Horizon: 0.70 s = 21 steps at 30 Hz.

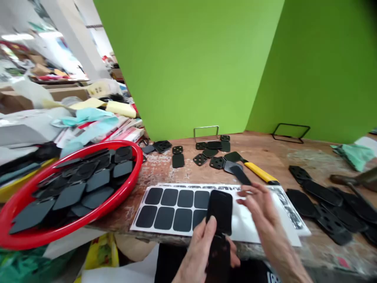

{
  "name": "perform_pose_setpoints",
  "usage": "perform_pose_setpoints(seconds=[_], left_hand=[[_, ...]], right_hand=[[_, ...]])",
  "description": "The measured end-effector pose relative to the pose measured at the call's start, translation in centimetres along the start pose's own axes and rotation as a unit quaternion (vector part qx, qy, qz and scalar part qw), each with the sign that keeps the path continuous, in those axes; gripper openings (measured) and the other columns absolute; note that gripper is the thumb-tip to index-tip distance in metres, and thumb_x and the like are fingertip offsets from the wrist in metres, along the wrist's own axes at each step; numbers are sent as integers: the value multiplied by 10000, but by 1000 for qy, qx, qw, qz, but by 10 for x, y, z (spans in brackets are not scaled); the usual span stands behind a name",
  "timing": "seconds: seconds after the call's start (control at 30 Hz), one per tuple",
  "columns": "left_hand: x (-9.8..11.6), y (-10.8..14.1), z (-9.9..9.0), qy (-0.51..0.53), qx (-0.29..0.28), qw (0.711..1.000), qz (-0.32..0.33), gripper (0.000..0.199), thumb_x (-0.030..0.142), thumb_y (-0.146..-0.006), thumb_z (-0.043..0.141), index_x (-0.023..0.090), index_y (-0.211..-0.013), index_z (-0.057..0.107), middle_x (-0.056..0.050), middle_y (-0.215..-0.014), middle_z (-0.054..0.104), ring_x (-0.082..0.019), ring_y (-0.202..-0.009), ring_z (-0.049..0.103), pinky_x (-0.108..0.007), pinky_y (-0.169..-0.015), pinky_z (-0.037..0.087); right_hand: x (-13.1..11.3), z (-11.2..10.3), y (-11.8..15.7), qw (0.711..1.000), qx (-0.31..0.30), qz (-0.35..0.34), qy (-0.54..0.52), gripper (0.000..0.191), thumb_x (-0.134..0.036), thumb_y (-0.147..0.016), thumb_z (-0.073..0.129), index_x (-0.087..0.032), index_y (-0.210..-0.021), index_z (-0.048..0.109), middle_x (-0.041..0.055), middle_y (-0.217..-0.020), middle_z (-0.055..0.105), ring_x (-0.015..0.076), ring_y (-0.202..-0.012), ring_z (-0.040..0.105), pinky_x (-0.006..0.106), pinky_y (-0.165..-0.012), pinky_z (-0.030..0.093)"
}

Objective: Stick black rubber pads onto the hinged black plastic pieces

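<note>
Gripping a black rounded-corner pad (220, 211) upright, the left hand (200, 251) closes around its near end, with a second dark piece (218, 259) just below it, apparently in the same grasp. The pad's long axis runs far to near, leaning slightly right, and its far end lies over a white sheet (250, 222) printed with black squares (173, 219) on the table (265, 153). The right hand (262, 212) is nearby to the right of the pad, open with fingers spread, not touching it. The pad looks dark and smooth. Similar pieces fill a red basin (73, 224) far to the left.
</note>
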<state>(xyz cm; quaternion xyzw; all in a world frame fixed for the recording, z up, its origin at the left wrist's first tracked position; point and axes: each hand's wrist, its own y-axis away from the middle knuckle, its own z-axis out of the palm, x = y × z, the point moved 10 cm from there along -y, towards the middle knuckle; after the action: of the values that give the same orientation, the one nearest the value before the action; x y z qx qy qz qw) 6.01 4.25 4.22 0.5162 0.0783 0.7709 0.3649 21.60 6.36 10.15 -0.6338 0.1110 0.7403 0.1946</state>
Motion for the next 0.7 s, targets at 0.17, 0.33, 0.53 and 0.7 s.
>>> perform_pose_setpoints(seconds=[0.17,0.33,0.53,0.7], left_hand=[[18,-5,-28,119,50,991,21,495,564,-838,543,103,-984,647,-127,-855,710,-182,-760,659,-219,-592,456],[22,-9,-24,194,-7,981,12,603,595,-892,398,74,-976,688,-135,-880,709,-180,-768,662,-235,-671,486],[24,-7,-24,253,13,967,0,498,484,-936,391,84,-995,681,-121,-889,712,-205,-834,674,-316,-813,510],[18,-8,-23,274,17,962,-5,461,454,-938,408,84,-929,681,-105,-844,700,-197,-795,669,-313,-797,513]], right_hand=[[-8,-39,3,999,30,-3,39,289,-394,-792,693,-281,-1009,540,-1,-854,569,178,-769,579,299,-706,495],[-13,-19,38,990,-82,18,110,478,-372,-824,677,-317,-1224,422,-21,-693,545,167,-622,539,261,-572,455],[4,-15,61,976,-137,97,141,173,-419,-876,595,-247,-873,579,39,-824,545,184,-736,524,275,-634,447],[11,-9,68,973,-170,91,129,119,-386,-910,561,-274,-929,593,40,-930,540,166,-789,500,248,-663,438]])
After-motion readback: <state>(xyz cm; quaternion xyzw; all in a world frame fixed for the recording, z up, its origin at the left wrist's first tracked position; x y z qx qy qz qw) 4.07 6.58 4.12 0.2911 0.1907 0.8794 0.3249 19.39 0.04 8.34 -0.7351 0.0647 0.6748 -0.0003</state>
